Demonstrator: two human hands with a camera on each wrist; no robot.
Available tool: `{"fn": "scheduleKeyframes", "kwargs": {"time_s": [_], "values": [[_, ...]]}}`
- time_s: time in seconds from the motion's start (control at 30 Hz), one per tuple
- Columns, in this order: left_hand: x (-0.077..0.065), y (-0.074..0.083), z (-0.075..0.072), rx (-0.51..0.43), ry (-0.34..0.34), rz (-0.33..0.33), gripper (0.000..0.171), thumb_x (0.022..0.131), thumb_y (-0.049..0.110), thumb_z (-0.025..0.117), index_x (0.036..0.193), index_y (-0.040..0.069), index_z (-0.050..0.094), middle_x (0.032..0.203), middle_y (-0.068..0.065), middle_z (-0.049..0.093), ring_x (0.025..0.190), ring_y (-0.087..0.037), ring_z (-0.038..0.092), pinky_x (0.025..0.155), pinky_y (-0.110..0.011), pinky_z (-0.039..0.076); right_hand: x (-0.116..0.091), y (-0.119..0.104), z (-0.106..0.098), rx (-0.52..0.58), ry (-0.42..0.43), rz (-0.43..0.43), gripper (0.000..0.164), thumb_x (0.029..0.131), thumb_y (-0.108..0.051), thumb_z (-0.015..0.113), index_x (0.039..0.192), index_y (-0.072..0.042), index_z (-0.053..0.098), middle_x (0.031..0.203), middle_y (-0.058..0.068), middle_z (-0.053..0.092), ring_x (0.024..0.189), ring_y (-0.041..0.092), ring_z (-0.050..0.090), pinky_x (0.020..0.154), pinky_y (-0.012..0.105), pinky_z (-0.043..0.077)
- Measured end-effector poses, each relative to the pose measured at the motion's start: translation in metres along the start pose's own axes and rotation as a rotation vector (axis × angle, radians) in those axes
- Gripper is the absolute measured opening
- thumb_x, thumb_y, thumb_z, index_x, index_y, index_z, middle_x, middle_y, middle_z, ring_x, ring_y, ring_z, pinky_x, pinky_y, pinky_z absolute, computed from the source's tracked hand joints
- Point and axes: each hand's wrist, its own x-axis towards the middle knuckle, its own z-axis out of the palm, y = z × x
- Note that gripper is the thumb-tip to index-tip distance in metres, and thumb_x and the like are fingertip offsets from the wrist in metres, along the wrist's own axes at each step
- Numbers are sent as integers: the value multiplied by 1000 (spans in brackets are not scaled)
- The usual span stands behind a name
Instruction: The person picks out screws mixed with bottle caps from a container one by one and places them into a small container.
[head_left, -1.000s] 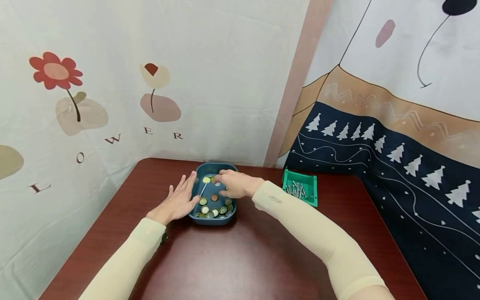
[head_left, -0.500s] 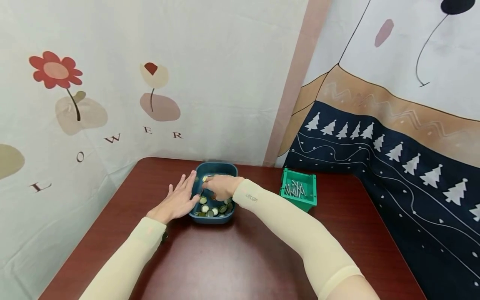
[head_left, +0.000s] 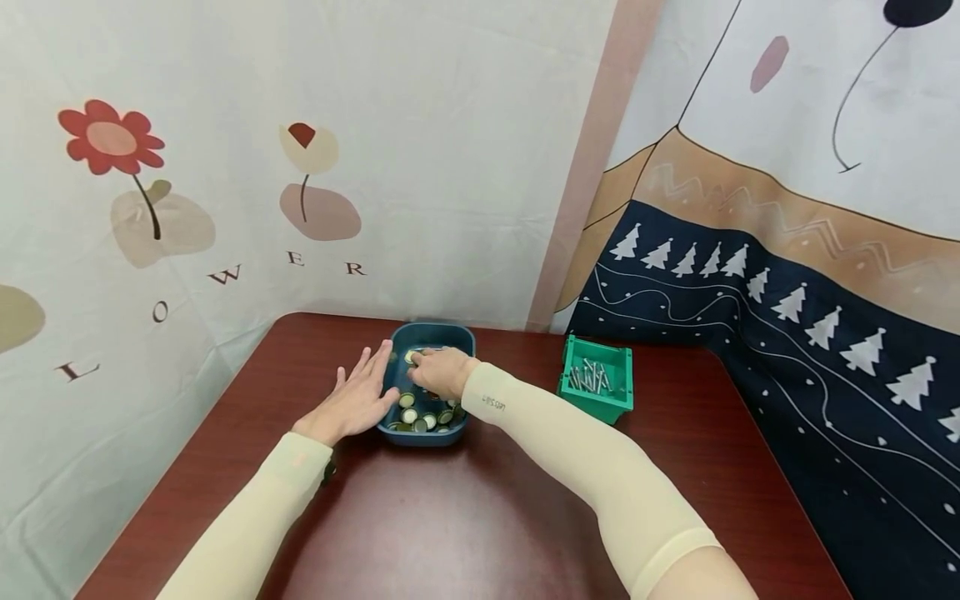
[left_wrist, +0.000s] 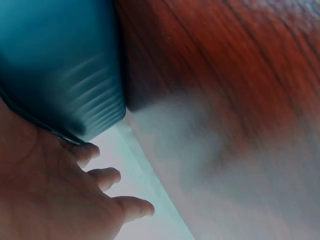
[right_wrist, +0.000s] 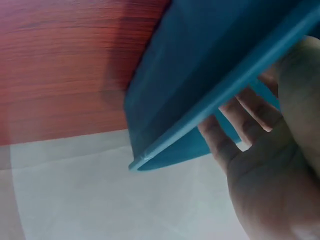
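Observation:
A blue basin [head_left: 424, 435] on the table holds several round bottle caps [head_left: 408, 416], most of them gathered at its near end. My left hand [head_left: 352, 404] lies against the basin's left rim with fingers straight; the left wrist view has it beside the ribbed outer wall [left_wrist: 95, 90]. Over the right side, my right hand [head_left: 448, 372] reaches down into the basin near a pale cap [head_left: 409, 357]. In the right wrist view its fingers [right_wrist: 220, 137] pass behind the rim [right_wrist: 200, 115]. The fingertips are hidden, so whether they pinch anything cannot be told.
A green tray [head_left: 618, 408] containing several metal screws or bolts [head_left: 591, 377] stands to the right of the basin. Behind the dark red table [head_left: 450, 525] hangs a printed cloth [head_left: 450, 167].
My right hand has moved left and deeper into the basin, covering the thin pale stick seen there earlier. The left hand has stayed at the rim. The green tray sits slightly differently.

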Motion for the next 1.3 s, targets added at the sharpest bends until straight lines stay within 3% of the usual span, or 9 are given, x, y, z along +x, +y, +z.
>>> {"fn": "scheduleKeyframes", "kwargs": {"time_s": [0.17,0.3,0.4,0.53,0.57,0.63,0.8,1.0,1.3], "values": [[0,-1,1,-1,-6,-4,91,120,34,55,189,9,2,198,-19,6,183,-54,3,135,-93,3,-1,1,4,-17,0,3,34,119,-25,70,152,-25,75,158,-1,73,143,14,72,112,30,65],[1,-1,1,-3,-7,-6,91,120,34,55,189,9,1,198,-20,7,183,-53,3,135,-92,2,1,4,10,20,-22,16,32,121,-23,65,151,-20,75,148,1,79,134,16,77,109,33,67],[2,0,-1,0,-6,-10,91,120,35,55,189,10,1,198,-19,7,183,-53,3,136,-92,2,16,8,27,36,-37,8,33,121,-27,66,151,-16,74,139,3,82,125,16,81,106,32,68],[2,0,-1,8,-8,-14,92,120,36,55,189,9,1,198,-19,8,183,-53,4,136,-92,3,55,21,74,91,-44,-29,35,118,-37,70,148,-18,75,133,-1,82,114,10,80,104,26,66],[2,0,-1,8,-9,-13,92,120,36,55,189,9,2,198,-19,8,183,-53,4,136,-92,3,57,21,77,108,-56,-27,36,117,-36,72,147,-17,75,134,0,82,115,11,80,104,27,66],[2,0,0,7,-9,-12,92,120,36,55,189,9,1,198,-19,8,183,-53,4,136,-92,3,50,22,74,181,-48,-26,37,116,-37,74,147,-17,75,133,1,82,113,11,79,103,26,66],[2,0,0,7,-11,-13,92,120,36,55,189,9,0,198,-19,8,183,-53,3,136,-92,2,-10,10,19,302,-21,-12,33,115,-28,76,144,-10,76,125,5,84,104,12,82,94,23,66],[2,1,0,15,-11,-19,92,120,36,55,189,10,0,198,-20,9,183,-53,4,136,-92,3,-14,13,19,403,11,-25,36,115,-23,77,147,-8,71,120,4,84,98,10,82,85,20,65],[3,2,0,14,-14,-24,92,119,35,55,189,10,0,198,-19,8,183,-53,4,135,-92,4,-16,18,24,511,43,-25,32,115,-19,76,145,-8,73,134,8,81,110,14,82,91,24,65]]}}
